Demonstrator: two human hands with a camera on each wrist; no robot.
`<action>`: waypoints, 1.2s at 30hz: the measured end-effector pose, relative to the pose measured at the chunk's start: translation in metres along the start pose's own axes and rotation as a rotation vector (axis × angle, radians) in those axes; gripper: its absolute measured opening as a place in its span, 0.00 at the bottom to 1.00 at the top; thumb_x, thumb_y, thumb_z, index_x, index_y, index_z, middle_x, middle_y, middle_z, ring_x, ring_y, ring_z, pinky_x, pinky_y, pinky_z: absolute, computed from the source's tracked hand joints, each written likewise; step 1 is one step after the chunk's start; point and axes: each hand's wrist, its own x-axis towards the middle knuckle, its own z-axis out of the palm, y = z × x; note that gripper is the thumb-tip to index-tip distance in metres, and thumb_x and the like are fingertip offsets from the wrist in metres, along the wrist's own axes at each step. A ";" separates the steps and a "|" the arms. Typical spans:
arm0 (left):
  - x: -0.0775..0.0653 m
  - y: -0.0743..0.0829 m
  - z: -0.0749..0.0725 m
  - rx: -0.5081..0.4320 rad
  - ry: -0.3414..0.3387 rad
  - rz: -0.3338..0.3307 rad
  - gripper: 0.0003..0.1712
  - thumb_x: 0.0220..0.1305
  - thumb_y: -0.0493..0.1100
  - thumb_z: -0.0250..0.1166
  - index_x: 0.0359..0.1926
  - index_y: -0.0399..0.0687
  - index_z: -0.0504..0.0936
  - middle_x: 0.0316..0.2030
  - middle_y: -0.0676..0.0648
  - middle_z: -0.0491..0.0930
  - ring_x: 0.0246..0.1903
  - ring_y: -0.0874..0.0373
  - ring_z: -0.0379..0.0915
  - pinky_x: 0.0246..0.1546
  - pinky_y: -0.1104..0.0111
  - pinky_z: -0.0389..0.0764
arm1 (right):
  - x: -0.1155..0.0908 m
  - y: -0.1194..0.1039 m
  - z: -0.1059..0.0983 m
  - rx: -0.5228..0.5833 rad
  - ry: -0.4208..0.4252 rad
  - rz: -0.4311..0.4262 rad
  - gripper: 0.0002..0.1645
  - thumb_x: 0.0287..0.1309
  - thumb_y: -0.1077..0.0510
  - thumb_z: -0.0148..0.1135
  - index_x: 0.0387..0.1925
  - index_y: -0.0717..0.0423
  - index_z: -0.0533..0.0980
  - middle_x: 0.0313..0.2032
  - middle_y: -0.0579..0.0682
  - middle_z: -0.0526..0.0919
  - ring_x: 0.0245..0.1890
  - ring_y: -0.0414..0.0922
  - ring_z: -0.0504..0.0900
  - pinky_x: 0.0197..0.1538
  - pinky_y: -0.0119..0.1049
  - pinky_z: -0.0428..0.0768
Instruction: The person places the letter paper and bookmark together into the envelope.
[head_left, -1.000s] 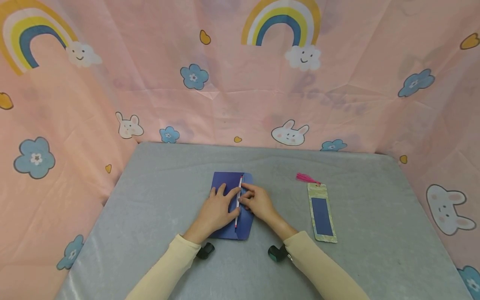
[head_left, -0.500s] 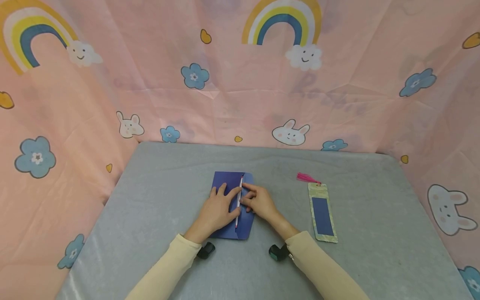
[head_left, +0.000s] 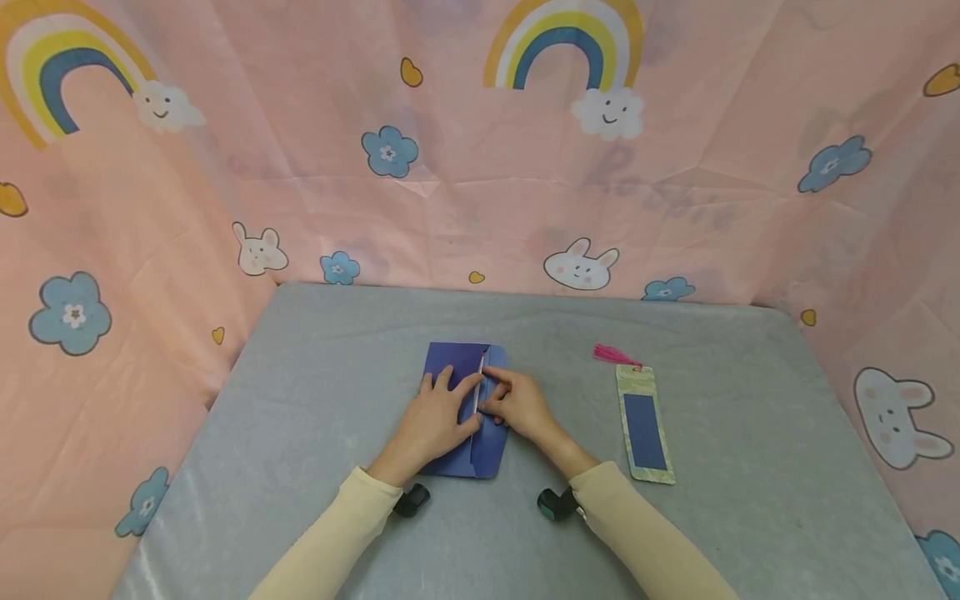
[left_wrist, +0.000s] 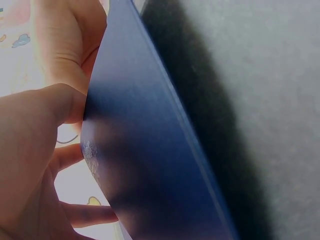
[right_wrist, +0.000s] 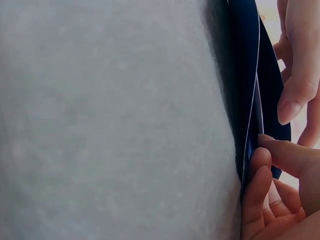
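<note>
Envelope (head_left: 491, 452) under spread left hand (head_left: 430, 423)

Tabletop (head_left: 337, 350): covered in grey cloth
Blue envelope (head_left: 461, 362): laid near the middle
Bookmark (head_left: 645, 429): placed at envelope's three o'clock, pink tassel (head_left: 615, 356) at its eleven

Head view: mounted above the grey tabletop (head_left: 337, 358), faces forward and down at the longest range, covering the left hand (head_left: 431, 421), right hand (head_left: 521, 404) and pink backdrop (head_left: 480, 208). Left wrist view: close range, faces along the blue envelope (head_left: 491, 450), hand at frame left. Right wrist view: close range, hand at frame right, tabletop dominant. All views share the envelope and both hands
</note>
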 end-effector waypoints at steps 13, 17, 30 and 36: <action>-0.001 0.001 -0.003 0.006 -0.002 0.003 0.36 0.63 0.57 0.63 0.71 0.64 0.68 0.68 0.30 0.67 0.63 0.22 0.64 0.49 0.38 0.79 | 0.003 0.000 0.001 -0.017 -0.005 0.008 0.38 0.52 0.65 0.70 0.66 0.57 0.72 0.22 0.52 0.84 0.14 0.37 0.75 0.23 0.31 0.76; -0.001 0.001 -0.002 0.006 -0.009 0.002 0.36 0.63 0.57 0.64 0.71 0.64 0.67 0.68 0.30 0.67 0.63 0.22 0.65 0.49 0.38 0.79 | 0.002 0.000 0.000 -0.002 -0.007 0.011 0.38 0.52 0.65 0.71 0.66 0.57 0.72 0.23 0.53 0.84 0.13 0.38 0.75 0.23 0.31 0.76; -0.001 0.001 -0.003 0.000 0.007 0.011 0.35 0.62 0.56 0.64 0.70 0.63 0.69 0.67 0.30 0.68 0.62 0.21 0.65 0.49 0.38 0.79 | 0.001 -0.002 0.000 0.004 0.000 0.008 0.38 0.51 0.65 0.71 0.66 0.57 0.72 0.23 0.53 0.84 0.13 0.38 0.76 0.22 0.33 0.77; -0.001 0.001 -0.002 -0.002 0.010 0.011 0.35 0.62 0.56 0.64 0.70 0.63 0.69 0.67 0.30 0.68 0.62 0.21 0.65 0.50 0.38 0.78 | 0.003 0.001 0.001 0.005 -0.004 -0.006 0.38 0.51 0.65 0.72 0.66 0.57 0.72 0.23 0.53 0.85 0.13 0.38 0.76 0.21 0.32 0.77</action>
